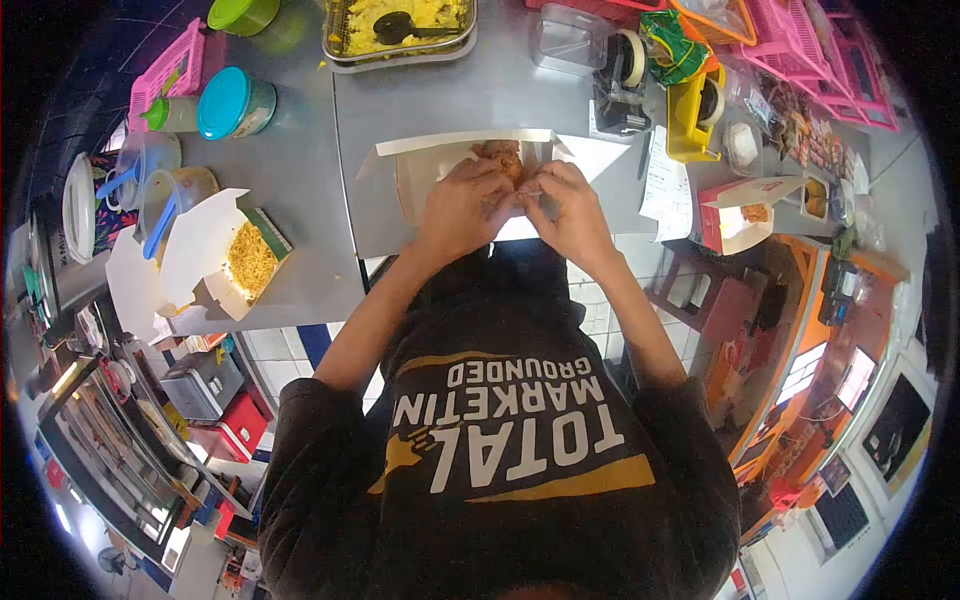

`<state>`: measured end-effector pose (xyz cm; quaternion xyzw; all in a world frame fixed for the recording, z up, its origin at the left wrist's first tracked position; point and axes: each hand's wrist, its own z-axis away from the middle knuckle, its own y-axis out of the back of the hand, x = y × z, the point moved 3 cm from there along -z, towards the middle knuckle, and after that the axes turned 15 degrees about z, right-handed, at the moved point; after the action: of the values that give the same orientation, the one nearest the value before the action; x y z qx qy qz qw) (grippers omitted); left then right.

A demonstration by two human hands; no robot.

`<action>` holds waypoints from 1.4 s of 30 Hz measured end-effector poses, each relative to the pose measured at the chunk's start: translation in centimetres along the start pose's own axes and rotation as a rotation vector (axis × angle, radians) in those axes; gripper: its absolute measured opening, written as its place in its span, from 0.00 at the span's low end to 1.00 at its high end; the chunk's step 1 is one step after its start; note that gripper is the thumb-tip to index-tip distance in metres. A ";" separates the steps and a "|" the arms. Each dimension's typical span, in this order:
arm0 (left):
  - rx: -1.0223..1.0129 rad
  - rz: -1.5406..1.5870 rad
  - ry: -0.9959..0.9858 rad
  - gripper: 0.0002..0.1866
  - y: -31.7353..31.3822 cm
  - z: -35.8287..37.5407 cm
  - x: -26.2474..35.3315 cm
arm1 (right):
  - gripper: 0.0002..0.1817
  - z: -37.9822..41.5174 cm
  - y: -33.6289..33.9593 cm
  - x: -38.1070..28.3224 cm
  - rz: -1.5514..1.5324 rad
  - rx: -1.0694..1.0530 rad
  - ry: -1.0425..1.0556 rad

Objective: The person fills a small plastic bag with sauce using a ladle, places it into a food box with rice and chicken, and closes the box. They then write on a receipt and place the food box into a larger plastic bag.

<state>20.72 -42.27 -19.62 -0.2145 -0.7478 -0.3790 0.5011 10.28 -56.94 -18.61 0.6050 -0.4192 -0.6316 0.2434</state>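
Two bare hands met over an open white box [440,165] at the near edge of the steel bench [480,95]. The left hand [462,205] and the right hand [572,210] had their fingertips pinched together on something small and pale between them, too blurred to name, just in front of a piece of fried chicken [500,157] lying inside that box. Left of the box sat a second open box with yellow rice [250,262], and beyond that a jar with a blue lid [232,103]. Right of the box stood a small red carton [735,215]. Farther back from the box was a tray of yellow rice [400,30] with a dark scoop [392,26], and a tape dispenser [622,85].
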 end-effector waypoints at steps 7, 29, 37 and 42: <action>-0.055 -0.065 0.004 0.08 0.0 0.3 0.2 | 0.08 0.1 0.0 -0.3 -0.049 0.011 -0.010; -0.023 -0.097 0.018 0.06 0.6 1.8 -1.4 | 0.09 0.3 -0.8 -0.4 0.297 0.104 0.182; -0.266 -0.383 -0.196 0.09 0.2 2.5 -0.8 | 0.09 0.7 -0.5 -1.2 0.495 -0.013 0.308; 0.270 -0.444 -0.260 0.16 8.1 2.9 5.3 | 0.07 -1.1 5.4 -3.5 0.245 0.260 0.074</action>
<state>22.52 -35.31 -12.52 -0.0235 -0.8781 -0.3459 0.3298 10.76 -57.19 -12.13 0.5987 -0.5585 -0.5151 0.2537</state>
